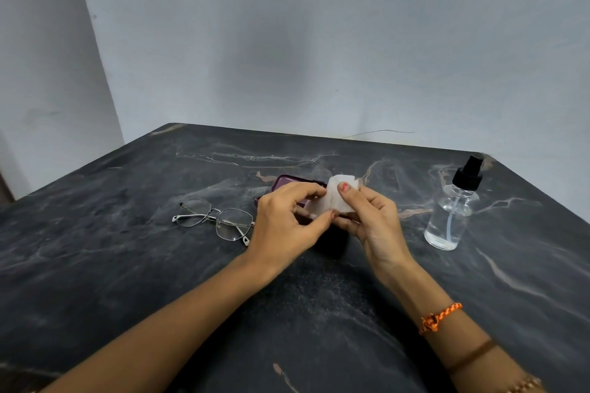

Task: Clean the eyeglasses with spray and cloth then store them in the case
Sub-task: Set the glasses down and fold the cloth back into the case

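Observation:
A small white cloth [335, 198] is held above the table between both hands. My left hand [287, 220] pinches its left edge, and my right hand [370, 217] grips its right side with the thumb on top. Behind and under the hands lies a dark purple eyeglass case [287, 183], lid open, mostly hidden. Thin metal-framed eyeglasses [217, 220] lie on the table left of my left hand, temples folded. A clear spray bottle [451, 217] with a black pump top stands upright to the right of my right hand.
Everything sits on a dark marbled table [127, 265] pushed into a corner of pale walls. The table's far edge runs just behind the case and bottle.

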### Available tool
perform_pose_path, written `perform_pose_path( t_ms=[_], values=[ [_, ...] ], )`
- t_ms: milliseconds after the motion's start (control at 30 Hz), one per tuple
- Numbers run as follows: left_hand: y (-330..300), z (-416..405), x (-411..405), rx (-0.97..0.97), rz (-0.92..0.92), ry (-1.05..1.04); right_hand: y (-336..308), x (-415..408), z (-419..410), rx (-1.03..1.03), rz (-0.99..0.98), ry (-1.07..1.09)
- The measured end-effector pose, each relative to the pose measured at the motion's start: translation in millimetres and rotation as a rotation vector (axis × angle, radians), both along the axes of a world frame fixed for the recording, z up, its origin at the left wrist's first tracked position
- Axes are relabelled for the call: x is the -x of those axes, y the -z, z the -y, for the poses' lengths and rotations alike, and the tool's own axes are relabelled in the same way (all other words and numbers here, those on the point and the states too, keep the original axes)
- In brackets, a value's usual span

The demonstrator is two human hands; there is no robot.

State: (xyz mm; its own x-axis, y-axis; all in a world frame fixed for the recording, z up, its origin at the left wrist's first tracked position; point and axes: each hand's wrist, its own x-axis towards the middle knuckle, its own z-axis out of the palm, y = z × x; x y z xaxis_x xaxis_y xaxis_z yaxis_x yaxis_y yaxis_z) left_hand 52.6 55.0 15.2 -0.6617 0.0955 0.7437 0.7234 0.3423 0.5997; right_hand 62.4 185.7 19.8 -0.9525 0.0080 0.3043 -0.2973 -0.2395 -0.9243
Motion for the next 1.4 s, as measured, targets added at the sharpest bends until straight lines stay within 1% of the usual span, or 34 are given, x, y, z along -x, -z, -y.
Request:
perform_pose_path(
  t_ms=[133, 333, 467, 633, 700, 800, 1033, 1167, 1300, 1400],
  values=[
    [0.1, 1.6, 1.2, -0.025, 0.013, 0.021, 0.5, 1.1, 1.8, -0.007, 0.029, 0.047],
    [-1.5, 1.2, 4.0, -0.171, 0.223, 0.153, -4.3, 1.3, -0.6, 0.033, 0.061, 0.092],
    [-1.2, 4.2, 8.2, -0.197, 0.205, 0.073, -3.1, 0.7, -1.7, 0.023, 0.084, 0.137],
    [-7.8, 17.9, 23.4, -0.369, 0.229, -0.068, -3.0, 5.7, -8.0, -0.029, 0.152, 0.266],
    [-9.8, 24.8, 30.4, -0.384, 0.239, -0.131, -2.3, 7.2, -10.4, -0.042, 0.186, 0.305],
    [-7.3, 31.3, 38.9, -0.319, 0.283, -0.181, 2.7, 7.7, -11.0, -0.098, 0.21, 0.338],
    [-2.8, 34.3, 55.0, -0.084, 0.313, -0.334, 15.4, 12.8, -10.5, -0.347, 0.221, 0.463],
    [-1.7, 34.5, 55.3, 0.059, 0.348, -0.37, 17.4, 15.1, -12.2, -0.469, 0.225, 0.508],
    [-3.0, 34.8, 53.1, 0.19, 0.347, -0.38, 15.6, 16.5, -10.9, -0.643, 0.2, 0.539],
    [-1.0, 33.5, 52.0, 0.255, 0.346, -0.384, 14.7, 15.5, -11.4, -0.735, 0.189, 0.556]
  ],
)
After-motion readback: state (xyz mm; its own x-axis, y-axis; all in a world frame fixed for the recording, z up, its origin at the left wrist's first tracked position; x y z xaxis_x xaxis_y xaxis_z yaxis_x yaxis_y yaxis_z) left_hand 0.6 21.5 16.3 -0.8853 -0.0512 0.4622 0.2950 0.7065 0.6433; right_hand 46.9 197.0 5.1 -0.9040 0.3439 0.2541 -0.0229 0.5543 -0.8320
